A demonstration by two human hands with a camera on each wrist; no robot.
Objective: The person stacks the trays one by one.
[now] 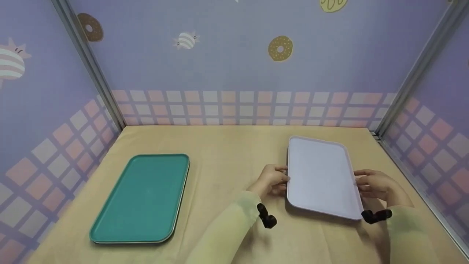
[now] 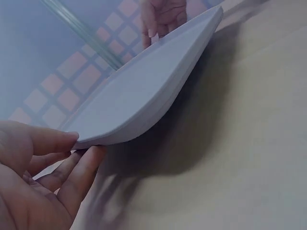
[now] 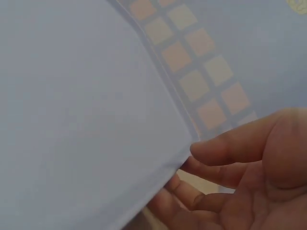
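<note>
A white rectangular tray [image 1: 322,178] with rounded corners is held above the right half of the table, its shadow falling below it. My left hand [image 1: 272,179] pinches its left edge, thumb on the rim and fingers underneath, as the left wrist view shows on the tray [image 2: 129,103]. On the opposite long edge my right hand [image 1: 377,185] grips the rim; in the right wrist view the thumb lies at the tray's edge [image 3: 168,165] with the fingers curled beneath. A green tray [image 1: 143,198] lies on the left of the table, with a pale rim showing under it.
A beige cloth covers the table [image 1: 227,154]. Patterned walls [image 1: 234,66] enclose the back and both sides, with metal posts [image 1: 417,66] at the corners. A metal rail [image 1: 417,183] runs along the table's right edge, near my right hand.
</note>
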